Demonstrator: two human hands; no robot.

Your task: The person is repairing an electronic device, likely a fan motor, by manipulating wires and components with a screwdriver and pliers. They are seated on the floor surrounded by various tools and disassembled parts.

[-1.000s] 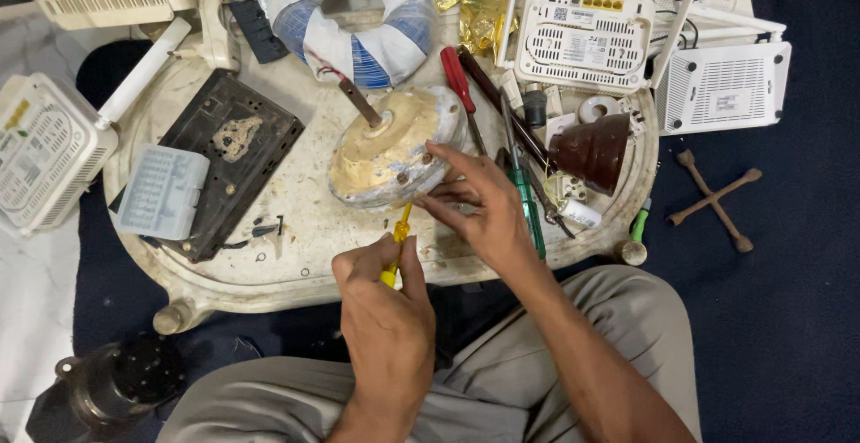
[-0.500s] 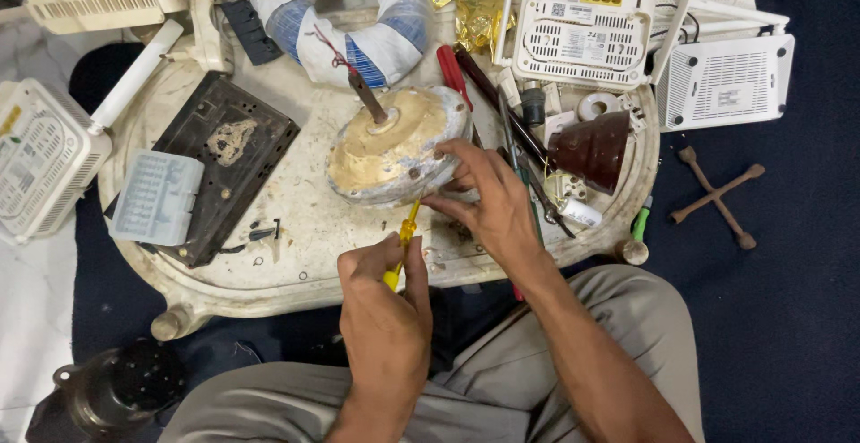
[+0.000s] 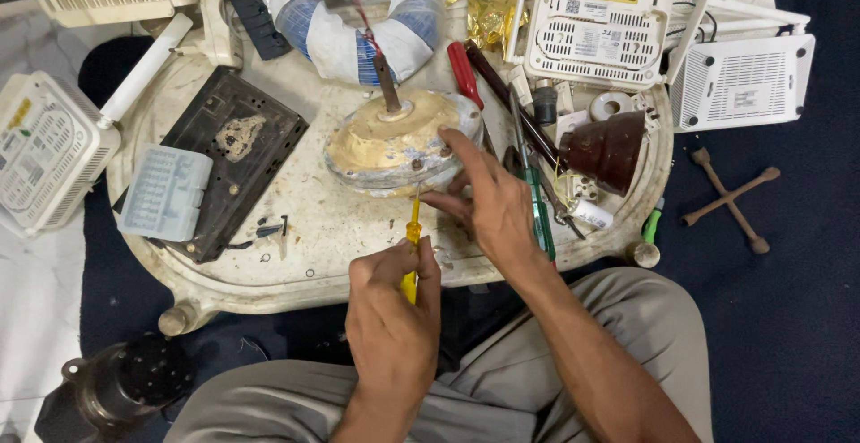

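A dusty cream fan motor with a rusty shaft sticking up lies on a dirty white oval tray table. My left hand grips a yellow-handled screwdriver, its tip pointing up at the motor's near rim. My right hand rests on the motor's right edge, index finger laid on top and other fingers curled under the rim, steadying it.
On the table lie a black panel, a pale blue box, a white-and-blue wound ring, red and green screwdrivers, and a brown cone cover. White routers sit at the back, a cross wrench on the dark cloth at right.
My right hand has shifted slightly on the motor's right edge, finger now stretched over the top. The screwdriver stays pointed at the near rim.
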